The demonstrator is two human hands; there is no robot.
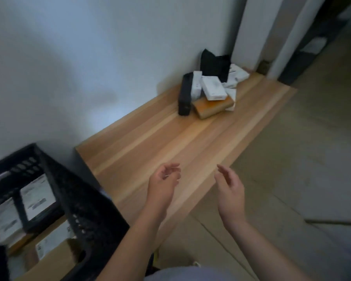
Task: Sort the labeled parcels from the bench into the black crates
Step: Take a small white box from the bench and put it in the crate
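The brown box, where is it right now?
Far end of the bench, under a white box, right beside the upright black box.

The bench (170, 138) in front of you is wood, laid in pale and honey-coloured strips with a smooth, softly sheened top. At its far end, against the matt painted wall (79, 67), the pile of parcels (213, 88) is mostly white card or paper. Under it lies a brown cardboard box (209, 108), beside it stands a matt black box (184, 96), and a dull black bag (215, 63) sits behind. Left of the bench's near end, the black crate (85, 201) looks like matt plastic with perforated walls. In it you see brown cardboard and white paper labels (38, 194).
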